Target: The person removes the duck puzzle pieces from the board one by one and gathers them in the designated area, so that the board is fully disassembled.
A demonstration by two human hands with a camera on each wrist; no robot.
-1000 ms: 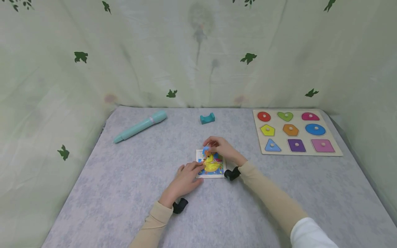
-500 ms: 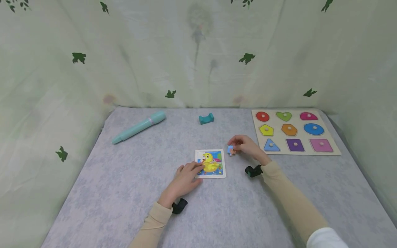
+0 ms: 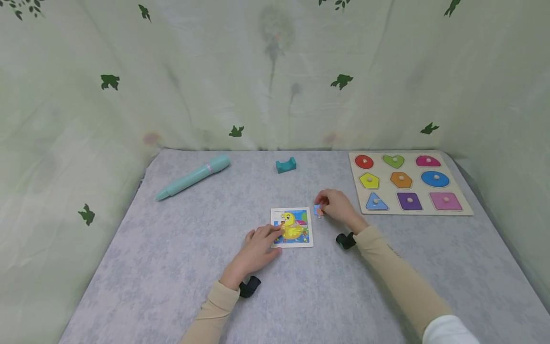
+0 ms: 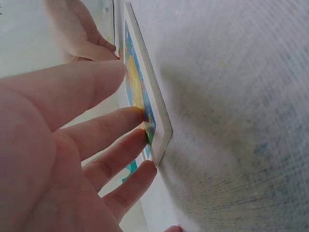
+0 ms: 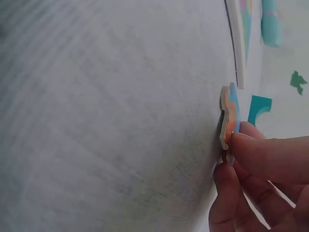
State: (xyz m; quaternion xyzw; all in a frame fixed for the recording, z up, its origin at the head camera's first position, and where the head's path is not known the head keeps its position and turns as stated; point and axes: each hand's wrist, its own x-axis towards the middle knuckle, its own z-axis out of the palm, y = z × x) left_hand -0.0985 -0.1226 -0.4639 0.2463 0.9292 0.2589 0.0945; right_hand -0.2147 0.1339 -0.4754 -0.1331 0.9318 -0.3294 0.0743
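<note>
A blue-and-orange jigsaw piece (image 3: 318, 211) is sitting just beyond the duck puzzle's (image 3: 293, 231) right edge, at the worktop (image 3: 172, 263). The right hand (image 3: 337, 206) is pinching it between thumb and fingers. The left hand (image 3: 255, 248) is resting its spread, nearly straight fingers on the puzzle's left side, gripping nothing. Farther out, a teal block (image 3: 286, 165), a mint pen-shaped object (image 3: 193, 177) and a shape board (image 3: 384, 182) are lying behind.

Sq duck puzzle (image 3: 294, 230) flat, blue/orange pc (image 5: 232, 117) just R
</note>
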